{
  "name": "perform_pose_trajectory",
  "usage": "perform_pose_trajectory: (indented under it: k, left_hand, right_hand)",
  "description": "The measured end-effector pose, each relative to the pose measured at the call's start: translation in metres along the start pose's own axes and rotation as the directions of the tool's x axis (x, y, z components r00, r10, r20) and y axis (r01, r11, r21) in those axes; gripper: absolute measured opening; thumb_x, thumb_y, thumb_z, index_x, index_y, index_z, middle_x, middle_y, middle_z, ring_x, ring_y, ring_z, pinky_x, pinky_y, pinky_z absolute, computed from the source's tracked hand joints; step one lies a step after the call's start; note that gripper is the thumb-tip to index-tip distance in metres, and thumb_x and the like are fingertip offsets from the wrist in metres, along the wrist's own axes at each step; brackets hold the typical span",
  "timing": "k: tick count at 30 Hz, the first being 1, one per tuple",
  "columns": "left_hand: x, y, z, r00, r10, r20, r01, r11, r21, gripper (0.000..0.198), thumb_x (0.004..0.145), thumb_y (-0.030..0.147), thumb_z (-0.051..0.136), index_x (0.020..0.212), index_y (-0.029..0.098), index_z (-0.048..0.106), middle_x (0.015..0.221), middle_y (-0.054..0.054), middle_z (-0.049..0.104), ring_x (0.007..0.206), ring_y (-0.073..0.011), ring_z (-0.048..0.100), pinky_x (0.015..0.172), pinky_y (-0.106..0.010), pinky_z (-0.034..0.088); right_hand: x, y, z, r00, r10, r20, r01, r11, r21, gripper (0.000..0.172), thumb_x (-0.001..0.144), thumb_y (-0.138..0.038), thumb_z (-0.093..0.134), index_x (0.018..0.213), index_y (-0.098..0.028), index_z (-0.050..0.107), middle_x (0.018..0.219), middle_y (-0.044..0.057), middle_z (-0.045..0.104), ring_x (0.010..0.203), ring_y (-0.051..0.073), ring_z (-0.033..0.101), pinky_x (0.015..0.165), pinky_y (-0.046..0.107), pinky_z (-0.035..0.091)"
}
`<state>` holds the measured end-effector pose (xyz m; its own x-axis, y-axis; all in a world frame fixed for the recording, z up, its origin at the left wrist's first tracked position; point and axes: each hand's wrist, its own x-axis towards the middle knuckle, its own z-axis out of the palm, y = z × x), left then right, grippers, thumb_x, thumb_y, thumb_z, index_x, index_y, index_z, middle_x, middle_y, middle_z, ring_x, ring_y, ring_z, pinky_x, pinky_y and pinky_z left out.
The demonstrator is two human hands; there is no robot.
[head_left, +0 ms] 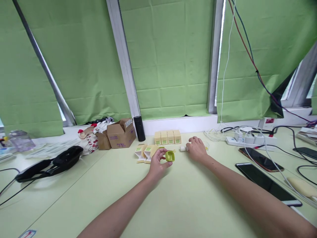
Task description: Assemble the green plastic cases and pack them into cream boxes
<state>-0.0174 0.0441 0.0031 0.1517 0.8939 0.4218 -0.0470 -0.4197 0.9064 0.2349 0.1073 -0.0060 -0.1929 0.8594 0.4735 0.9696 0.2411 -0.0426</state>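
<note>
My left hand (158, 162) is closed on a small green square cup (170, 156), its hollow side turned toward me. Just left of that hand, two cream-coloured cartons (140, 152) with green squares lie on the table, flaps open. Behind them stands a row of several closed cream boxes (167, 137), each with a green square on its front. My right hand (196, 149) is palm down on the table, fingers curled; what is under the fingertips is hidden. A small white cylinder (182, 148) lies at its thumb side. Beyond its other edge a clear round piece (206, 145) partly shows.
At the back left are a cardboard box (121, 134), a black cylinder (139, 129) and a black pouch with a strap (52, 165). To the right lie a power strip (250, 142), phones (261, 159), a tablet (268, 183) and loose cables. Green blinds hang behind.
</note>
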Motion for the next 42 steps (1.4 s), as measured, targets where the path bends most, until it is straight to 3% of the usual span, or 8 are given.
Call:
perform_pose_trajectory:
  k: [6,10,13,17,20,25,31,42]
  left_hand:
    - [0.001,-0.004,-0.001,1.000,0.013,0.005,-0.013,1.000,-0.003,0.052,0.060,0.015,0.084,0.106,0.022,0.060,0.115,-0.009,0.076,0.106,-0.0252,0.068,0.090,-0.036,0.042]
    - [0.001,-0.003,-0.001,1.000,0.028,-0.012,-0.027,0.999,0.028,0.051,0.061,0.015,0.083,0.106,0.022,0.059,0.118,-0.010,0.076,0.109,-0.0261,0.069,0.090,-0.036,0.043]
    - [0.001,-0.002,-0.001,0.999,0.038,-0.027,-0.037,0.999,0.038,0.049,0.062,0.014,0.082,0.105,0.023,0.058,0.120,-0.010,0.076,0.112,-0.0270,0.069,0.090,-0.036,0.044]
    - [0.000,0.001,0.000,0.999,0.036,-0.025,-0.035,0.999,0.030,0.048,0.064,0.015,0.081,0.105,0.023,0.057,0.122,-0.011,0.076,0.115,-0.0278,0.069,0.092,-0.037,0.044]
    - [-0.001,0.002,0.002,0.999,0.035,-0.022,-0.034,0.999,0.023,0.048,0.064,0.014,0.080,0.105,0.023,0.056,0.123,-0.011,0.075,0.115,-0.0283,0.069,0.094,-0.038,0.044]
    - [-0.003,0.004,0.004,0.999,0.045,-0.016,-0.044,0.999,0.016,0.049,0.065,0.013,0.079,0.107,0.022,0.056,0.124,-0.012,0.075,0.116,-0.0281,0.068,0.095,-0.039,0.045]
    - [-0.004,0.005,0.005,0.998,0.063,-0.016,-0.062,0.998,0.026,0.049,0.065,0.011,0.078,0.108,0.022,0.057,0.123,-0.011,0.076,0.115,-0.0278,0.069,0.094,-0.039,0.047]
    - [-0.006,0.003,0.006,0.997,0.071,-0.027,-0.069,0.995,0.072,0.047,0.065,0.009,0.075,0.106,0.023,0.057,0.120,-0.010,0.076,0.116,-0.0278,0.068,0.097,-0.040,0.044]
  right_hand:
    - [-0.006,0.000,-0.006,0.997,0.076,-0.033,-0.066,0.973,0.223,0.025,0.083,-0.012,0.062,0.102,-0.015,0.077,0.126,0.021,0.065,0.127,0.036,0.042,0.106,0.048,0.030]
    - [-0.010,-0.005,-0.015,0.974,0.221,-0.059,-0.161,0.844,0.511,0.025,0.087,-0.026,0.062,0.106,-0.018,0.075,0.125,0.018,0.068,0.124,0.036,0.047,0.104,0.050,0.035]
    - [-0.015,-0.016,-0.020,0.957,0.290,0.018,-0.203,0.623,0.755,0.032,0.090,-0.041,0.058,0.105,-0.018,0.074,0.110,0.014,0.074,0.103,0.030,0.062,0.088,0.043,0.047]
    - [-0.031,-0.033,-0.023,0.953,0.271,0.135,-0.212,0.279,0.937,0.043,0.090,-0.052,0.054,0.100,-0.017,0.076,0.097,0.013,0.077,0.082,0.024,0.068,0.065,0.033,0.048]
    - [-0.046,-0.044,-0.026,0.949,0.254,0.189,-0.219,0.095,0.971,0.041,0.086,-0.054,0.060,0.097,-0.018,0.076,0.101,0.015,0.077,0.081,0.024,0.068,0.063,0.033,0.050]
    - [-0.062,-0.059,-0.035,0.914,0.172,0.366,-0.291,-0.348,0.891,0.036,0.073,-0.046,0.083,0.099,-0.021,0.077,0.108,0.012,0.077,0.091,0.025,0.067,0.068,0.034,0.052]
    - [-0.069,-0.067,-0.047,0.935,0.049,0.352,-0.300,-0.422,0.856,0.045,0.071,-0.045,0.090,0.107,-0.024,0.072,0.111,0.011,0.078,0.103,0.027,0.070,0.076,0.036,0.054]
    - [-0.070,-0.072,-0.046,0.944,0.129,0.305,-0.244,-0.352,0.904,0.048,0.056,-0.033,0.097,0.095,-0.023,0.070,0.091,0.001,0.069,0.079,0.020,0.069,0.075,0.038,0.056]
